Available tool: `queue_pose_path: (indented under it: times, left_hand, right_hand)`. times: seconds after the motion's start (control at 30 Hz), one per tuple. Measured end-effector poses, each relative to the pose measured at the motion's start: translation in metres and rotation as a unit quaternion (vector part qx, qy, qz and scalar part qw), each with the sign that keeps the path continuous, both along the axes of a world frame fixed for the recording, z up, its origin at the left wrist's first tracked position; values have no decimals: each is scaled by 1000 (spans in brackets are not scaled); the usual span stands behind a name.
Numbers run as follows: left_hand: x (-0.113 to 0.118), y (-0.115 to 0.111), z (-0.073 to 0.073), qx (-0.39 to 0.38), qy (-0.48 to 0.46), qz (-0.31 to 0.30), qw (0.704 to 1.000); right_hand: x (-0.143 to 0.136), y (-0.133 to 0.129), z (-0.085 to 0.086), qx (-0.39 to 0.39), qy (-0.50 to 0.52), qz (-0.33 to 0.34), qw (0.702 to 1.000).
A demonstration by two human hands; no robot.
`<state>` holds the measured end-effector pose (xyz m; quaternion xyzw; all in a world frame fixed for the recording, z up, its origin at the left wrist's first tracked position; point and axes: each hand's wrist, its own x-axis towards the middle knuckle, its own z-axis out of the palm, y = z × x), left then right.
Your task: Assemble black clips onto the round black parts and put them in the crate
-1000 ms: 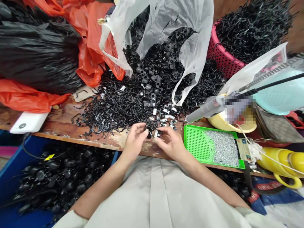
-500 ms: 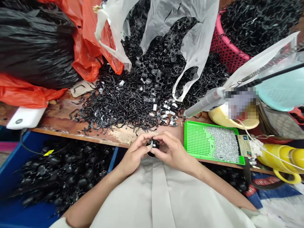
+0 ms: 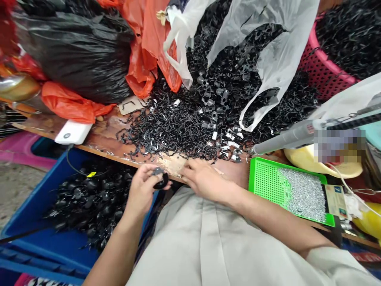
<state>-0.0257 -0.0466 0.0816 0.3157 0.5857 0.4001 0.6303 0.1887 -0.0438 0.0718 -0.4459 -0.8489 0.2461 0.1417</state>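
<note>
My left hand [image 3: 143, 186] grips a round black plastic part [image 3: 162, 181] between thumb and fingers, just off the front edge of the wooden table. A greyish piece shows on top of that part, beneath the fingertips. To its right, my right hand [image 3: 202, 178] rests low over the table edge, palm down. Its fingers are bent together, and whatever they may pinch is hidden. Beyond both hands lies a heap of thin black plastic strips [image 3: 175, 131], with small white pieces [image 3: 232, 145] at its right front.
A grey electric screwdriver [image 3: 276, 139] hangs at the right, over a green tray [image 3: 264, 186] of small silver screws. Below left stands a blue bin [image 3: 35, 230] of black round parts. A white device [image 3: 74, 132], plastic bags [image 3: 80, 59] and a pink basket [image 3: 324, 67] surround the heap.
My hands have parted. The left has moved left with the black part; the right has let go of it and lies at the table edge. The view has turned left.
</note>
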Motion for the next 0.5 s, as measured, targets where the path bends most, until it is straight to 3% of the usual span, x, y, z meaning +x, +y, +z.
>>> queue_pose_path:
  times: [0.07,0.13,0.27,0.4,0.5]
  left_hand:
    - [-19,6,0,25,28,52,998]
    - [-34,7,-2,36,44,80,995]
    - [-49,0,-10,34,24,91,995]
    - [-45,-6,-16,19,-17,90,996]
    - [-38,-6,-17,17,-26,91,995]
  right_hand:
    - [-8,23,-8,76,-65,9,995]
    - [-10,49,-12,122,-107,-28,986]
    - [-13,83,-3,149,-118,-100,977]
    - [-42,75,5,170,-107,-96,975]
    - [-71,63,-6,162,-103,-41,980]
